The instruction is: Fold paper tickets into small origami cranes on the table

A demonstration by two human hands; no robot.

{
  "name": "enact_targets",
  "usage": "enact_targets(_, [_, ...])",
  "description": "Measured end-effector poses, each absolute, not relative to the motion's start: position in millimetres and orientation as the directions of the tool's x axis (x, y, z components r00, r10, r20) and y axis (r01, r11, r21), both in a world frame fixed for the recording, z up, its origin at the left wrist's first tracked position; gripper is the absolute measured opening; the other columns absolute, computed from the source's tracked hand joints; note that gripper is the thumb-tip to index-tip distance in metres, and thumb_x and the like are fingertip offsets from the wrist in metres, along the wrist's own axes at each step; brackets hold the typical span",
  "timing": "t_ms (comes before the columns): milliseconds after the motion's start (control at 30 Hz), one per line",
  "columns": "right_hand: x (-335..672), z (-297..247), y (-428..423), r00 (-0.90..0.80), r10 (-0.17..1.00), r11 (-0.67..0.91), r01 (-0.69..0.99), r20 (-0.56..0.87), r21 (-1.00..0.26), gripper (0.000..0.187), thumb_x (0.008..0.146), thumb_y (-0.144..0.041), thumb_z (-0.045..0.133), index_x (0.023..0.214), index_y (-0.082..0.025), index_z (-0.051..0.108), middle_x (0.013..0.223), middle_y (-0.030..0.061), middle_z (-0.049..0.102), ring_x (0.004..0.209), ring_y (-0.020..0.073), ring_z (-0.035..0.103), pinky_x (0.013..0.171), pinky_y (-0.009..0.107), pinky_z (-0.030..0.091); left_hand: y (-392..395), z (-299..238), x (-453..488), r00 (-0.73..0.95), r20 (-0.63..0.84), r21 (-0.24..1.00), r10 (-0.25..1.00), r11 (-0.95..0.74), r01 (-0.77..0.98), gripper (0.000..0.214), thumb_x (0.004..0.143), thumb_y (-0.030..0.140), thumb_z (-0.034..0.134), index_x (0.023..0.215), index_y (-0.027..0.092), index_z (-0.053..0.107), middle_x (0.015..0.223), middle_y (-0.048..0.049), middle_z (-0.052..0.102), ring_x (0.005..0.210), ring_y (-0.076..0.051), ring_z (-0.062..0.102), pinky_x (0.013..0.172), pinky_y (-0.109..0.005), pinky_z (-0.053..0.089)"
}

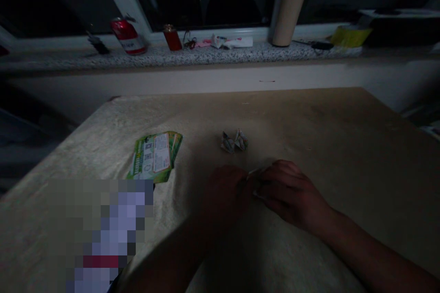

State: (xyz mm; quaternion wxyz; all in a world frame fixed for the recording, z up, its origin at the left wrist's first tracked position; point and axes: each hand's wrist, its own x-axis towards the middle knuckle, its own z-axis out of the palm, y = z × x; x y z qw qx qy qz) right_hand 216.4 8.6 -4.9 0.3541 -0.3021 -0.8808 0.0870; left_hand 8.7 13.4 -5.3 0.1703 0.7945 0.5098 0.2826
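Note:
My left hand (227, 194) lies in deep shadow near the middle of the table, its fingers bent together. Close against it, my right hand (292, 192) is curled with its fingers pressed down. Between the fingertips shows the pale edge of a small folded piece of paper (253, 174); most of it is covered by the hands. Just beyond them stand two small folded paper shapes with pointed corners, a left one (227, 143) and a right one (241, 140), both in printed paper. Green printed leaflets (153, 158) lie stacked to the left of my left hand.
A cloth-covered table (337, 146) reaches to the wall. On the speckled windowsill (213, 56) stand a red can (127, 36), a small orange-red jar (172, 38), a cardboard tube (292, 4) and a yellow tape roll (350, 36). A blurred-out object (120, 219) lies at the front left.

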Motion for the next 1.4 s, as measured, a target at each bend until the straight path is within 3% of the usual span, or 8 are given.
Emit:
enact_targets(133, [223, -6, 10, -0.598, 0.622, 0.783, 0.477, 0.505, -0.400, 0.009, 0.094, -0.018, 0.069, 0.101, -0.022, 0.073, 0.101, 0.0042, 0.076, 0.093, 0.0227, 0.068, 0.087, 0.043, 0.052, 15, -3, 8, 0.297, 0.199, 0.614, 0.934, -0.355, 0.705, 0.027, 0.097, 0.035, 0.055, 0.080, 0.018, 0.068, 0.081, -0.0065, 0.071, 0.081, -0.023, 0.066, 0.079, -0.037, 0.051])
enact_targets(333, [231, -6, 14, -0.543, 0.671, 0.739, 0.545, 0.505, -0.397, 0.018, 0.088, -0.009, 0.068, 0.097, -0.022, 0.076, 0.110, 0.0084, 0.073, 0.107, 0.0275, 0.067, 0.094, 0.048, 0.052, 20, 0, 1, 0.330, 0.119, 0.721, 0.937, -0.310, 0.620, 0.034, 0.093, 0.026, 0.059, 0.126, 0.023, 0.064, 0.099, -0.0043, 0.077, 0.087, -0.021, 0.070, 0.085, -0.036, 0.054])
enact_targets(567, [234, -12, 14, -0.313, 0.812, 0.569, 0.611, 0.492, -0.550, 0.018, 0.089, -0.012, 0.064, 0.090, -0.022, 0.079, 0.148, 0.0148, 0.053, 0.128, 0.0330, 0.060, 0.096, 0.050, 0.056, 18, -1, -3, 0.572, 0.179, 0.437, 0.801, -0.585, 0.683, 0.041, 0.088, 0.009, 0.057, 0.127, 0.020, 0.065, 0.114, -0.0090, 0.071, 0.105, -0.026, 0.063, 0.097, -0.044, 0.049])
enact_targets(700, [232, -15, 15, -0.349, 0.824, 0.567, 0.494, 0.447, -0.659, 0.022, 0.092, -0.011, 0.059, 0.087, -0.023, 0.077, 0.127, 0.0106, 0.069, 0.105, 0.0213, 0.074, 0.083, 0.032, 0.062, 20, 1, -2, 0.593, 0.218, 0.356, 0.775, -0.629, 0.691, 0.026, 0.093, 0.015, 0.058, 0.115, 0.021, 0.070, 0.115, -0.0100, 0.067, 0.106, -0.027, 0.060, 0.093, -0.043, 0.050])
enact_targets(833, [228, -15, 17, -0.374, 0.823, 0.563, 0.441, 0.426, -0.699, 0.024, 0.093, -0.009, 0.056, 0.090, -0.023, 0.075, 0.105, 0.0084, 0.077, 0.092, 0.0196, 0.077, 0.076, 0.029, 0.062, 22, 1, -4, 0.645, 0.252, 0.269, 0.721, -0.693, 0.669, 0.021, 0.089, 0.013, 0.065, 0.105, 0.022, 0.075, 0.132, -0.0117, 0.062, 0.120, -0.031, 0.054, 0.099, -0.047, 0.046])
enact_targets(1100, [227, -10, 17, -0.438, 0.827, 0.536, 0.425, 0.353, -0.730, 0.038, 0.090, -0.002, 0.050, 0.108, -0.023, 0.076, 0.099, 0.0065, 0.079, 0.090, 0.0182, 0.077, 0.076, 0.029, 0.062, 20, 6, -6, 0.764, 0.170, 0.343, 0.622, -0.764, 0.546, 0.013, 0.096, 0.024, 0.063, 0.101, 0.024, 0.075, 0.120, -0.0047, 0.072, 0.111, -0.024, 0.060, 0.100, -0.042, 0.043])
enact_targets(1300, [231, -1, 12, -0.496, 0.805, 0.560, 0.454, 0.327, -0.693, 0.056, 0.080, 0.001, 0.052, 0.126, -0.025, 0.070, 0.116, 0.0075, 0.076, 0.102, 0.0219, 0.075, 0.085, 0.034, 0.062, 21, 7, -7, 0.792, 0.204, 0.354, 0.575, -0.798, 0.488, 0.018, 0.101, 0.023, 0.056, 0.106, 0.026, 0.073, 0.119, -0.0024, 0.073, 0.111, -0.021, 0.062, 0.101, -0.040, 0.039])
enact_targets(1400, [232, 2, 10, -0.520, 0.814, 0.522, 0.457, 0.260, -0.720, 0.059, 0.077, -0.001, 0.057, 0.131, -0.024, 0.065, 0.115, 0.0074, 0.074, 0.096, 0.0210, 0.075, 0.075, 0.029, 0.062, 21, 9, -6, 0.798, 0.204, 0.353, 0.567, -0.803, 0.480, 0.015, 0.100, 0.023, 0.057, 0.103, 0.023, 0.072, 0.111, -0.0029, 0.075, 0.104, -0.021, 0.064, 0.099, -0.039, 0.039])
